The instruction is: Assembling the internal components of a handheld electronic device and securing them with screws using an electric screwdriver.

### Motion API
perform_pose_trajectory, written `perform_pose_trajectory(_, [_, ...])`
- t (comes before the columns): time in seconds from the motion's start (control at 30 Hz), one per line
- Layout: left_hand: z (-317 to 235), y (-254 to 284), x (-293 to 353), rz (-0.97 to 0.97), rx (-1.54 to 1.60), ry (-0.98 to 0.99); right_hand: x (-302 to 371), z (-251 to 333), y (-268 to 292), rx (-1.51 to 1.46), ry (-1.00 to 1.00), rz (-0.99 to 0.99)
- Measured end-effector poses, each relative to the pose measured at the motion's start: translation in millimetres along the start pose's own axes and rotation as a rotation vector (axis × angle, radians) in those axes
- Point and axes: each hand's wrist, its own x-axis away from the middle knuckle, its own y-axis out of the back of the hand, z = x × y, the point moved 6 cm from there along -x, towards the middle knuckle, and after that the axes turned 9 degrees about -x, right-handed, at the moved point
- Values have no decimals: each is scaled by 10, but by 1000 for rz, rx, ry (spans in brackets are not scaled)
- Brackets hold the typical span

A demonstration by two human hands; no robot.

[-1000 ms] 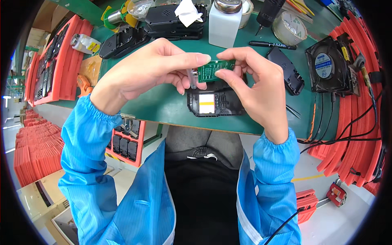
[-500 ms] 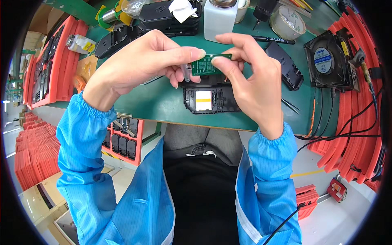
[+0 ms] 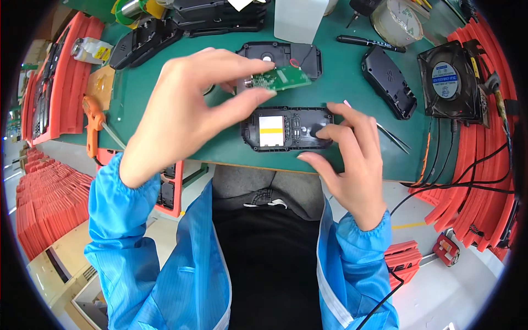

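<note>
My left hand point(image 3: 190, 104) pinches a small green circuit board point(image 3: 291, 78) by its left end, between thumb and forefinger. The board tilts above the green bench, and a thin red wire loop shows just behind it. Underneath and beyond lies a black plastic housing half point(image 3: 311, 55), partly hidden by board and fingers. Nearer to me rests another black housing half point(image 3: 250, 132) with a white, yellow-striped label point(image 3: 271, 132) inside. Around its right end my right hand point(image 3: 352, 159) spreads its fingers; the forefinger reaches over its inside, the thumb lies along the near edge.
Tweezers point(image 3: 393, 137), a black marker point(image 3: 371, 43) and a black shell point(image 3: 388, 82) lie to the right, before a fan point(image 3: 448, 80) with trailing cables. An orange glue gun point(image 3: 93, 124) is at left. A white container point(image 3: 300, 19) and black shells point(image 3: 220, 19) stand behind.
My right hand has let go of the circuit board and come down to the near housing half. My left hand keeps the board, now tilted flatter, and more of the far housing half shows.
</note>
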Motion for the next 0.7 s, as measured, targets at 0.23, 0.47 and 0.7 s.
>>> perform_pose_trajectory(0.23, [-127, -176, 246, -54, -254, -226, 30, -75, -92, -12, -21, -14])
perform_pose_trajectory(0.47, [-150, -311, 401, -104, -345, -305, 61, -89, -115, -4, 21, -23])
perform_pose_trajectory(0.7, [-207, -338, 436, -78, -355, -350, 40, -44, -137, 134, 56, 68])
